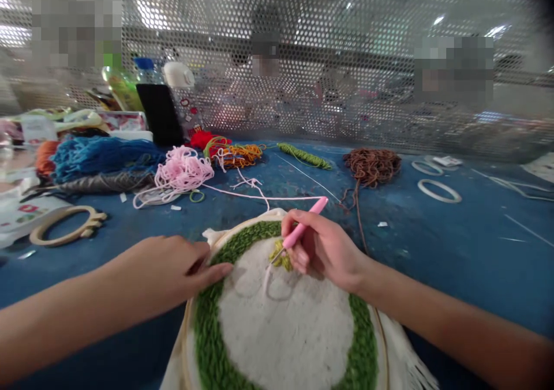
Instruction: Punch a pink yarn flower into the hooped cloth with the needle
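My right hand grips a pink-handled punch needle, tilted with its metal tip down at the cloth. Pale pink yarn runs from the handle's top end leftward to a loose pink heap. A short pink strand lies on the white cloth below the tip. The cloth is stretched in a wooden embroidery hoop. My left hand holds the hoop's upper left edge, thumb on top, other fingers partly hidden. Green stitching rings the cloth. A small yellow-green stitched patch sits beside the needle.
Blue yarn, a dark phone and bottles stand at the back left. An empty wooden hoop lies left. Green yarn, brown yarn and a white ring lie beyond. A perforated metal screen closes the table's back.
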### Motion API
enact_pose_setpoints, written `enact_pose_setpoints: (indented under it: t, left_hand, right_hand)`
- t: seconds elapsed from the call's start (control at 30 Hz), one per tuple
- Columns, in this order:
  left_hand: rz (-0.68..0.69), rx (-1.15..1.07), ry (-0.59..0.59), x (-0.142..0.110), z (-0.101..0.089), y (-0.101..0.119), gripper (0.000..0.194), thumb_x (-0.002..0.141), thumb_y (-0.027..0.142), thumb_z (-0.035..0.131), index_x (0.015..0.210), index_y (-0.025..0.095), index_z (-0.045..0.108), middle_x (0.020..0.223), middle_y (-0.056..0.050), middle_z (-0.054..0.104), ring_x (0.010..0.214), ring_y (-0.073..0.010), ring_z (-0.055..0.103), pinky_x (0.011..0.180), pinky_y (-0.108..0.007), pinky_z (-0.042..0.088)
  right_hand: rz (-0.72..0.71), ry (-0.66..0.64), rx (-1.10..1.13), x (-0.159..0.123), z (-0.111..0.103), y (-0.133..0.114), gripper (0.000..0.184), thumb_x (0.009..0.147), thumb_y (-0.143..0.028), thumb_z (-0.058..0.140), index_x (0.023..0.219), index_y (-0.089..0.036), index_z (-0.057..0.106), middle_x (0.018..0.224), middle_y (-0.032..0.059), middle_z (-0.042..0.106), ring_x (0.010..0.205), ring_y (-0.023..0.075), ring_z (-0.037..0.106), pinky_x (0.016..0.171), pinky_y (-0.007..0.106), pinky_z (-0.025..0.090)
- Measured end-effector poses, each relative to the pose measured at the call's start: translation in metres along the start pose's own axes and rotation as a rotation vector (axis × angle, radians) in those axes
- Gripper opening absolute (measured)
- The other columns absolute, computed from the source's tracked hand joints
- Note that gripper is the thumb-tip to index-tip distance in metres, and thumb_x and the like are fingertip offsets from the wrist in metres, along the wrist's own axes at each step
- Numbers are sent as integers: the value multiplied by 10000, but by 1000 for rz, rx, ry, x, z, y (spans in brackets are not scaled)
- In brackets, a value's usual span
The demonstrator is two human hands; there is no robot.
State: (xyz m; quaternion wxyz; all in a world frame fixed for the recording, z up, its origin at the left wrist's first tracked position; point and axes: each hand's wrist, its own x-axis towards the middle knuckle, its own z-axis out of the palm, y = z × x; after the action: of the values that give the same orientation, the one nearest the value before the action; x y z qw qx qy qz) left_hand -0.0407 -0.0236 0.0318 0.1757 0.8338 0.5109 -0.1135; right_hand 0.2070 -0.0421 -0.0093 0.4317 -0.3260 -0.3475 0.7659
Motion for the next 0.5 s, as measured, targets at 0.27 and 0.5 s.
enact_pose_setpoints:
  t: [0.27, 0.5]
  left_hand:
    - [-1, -300, 88, 21, 10, -12, 441, 816, 619, 403, 619, 225, 434, 507, 36, 403, 491, -154, 397, 470, -276, 208]
    - [16, 22, 321, 59, -9, -25, 407, 869, 561, 386, 670, 219, 483, 578, -16, 480, 549, -197, 450, 540, -313, 249]
  right_hand:
    - [-37, 48, -35, 6, -2, -4, 321, 876, -384, 492, 680, -168, 627, 382, -34, 507, 335, 84, 429, 372, 193, 367]
    - [-196, 110, -94, 38, -9, -16, 307, 846, -373, 531, 622, -172, 591, 351, -46, 483, 312, 75, 392, 364, 196, 325]
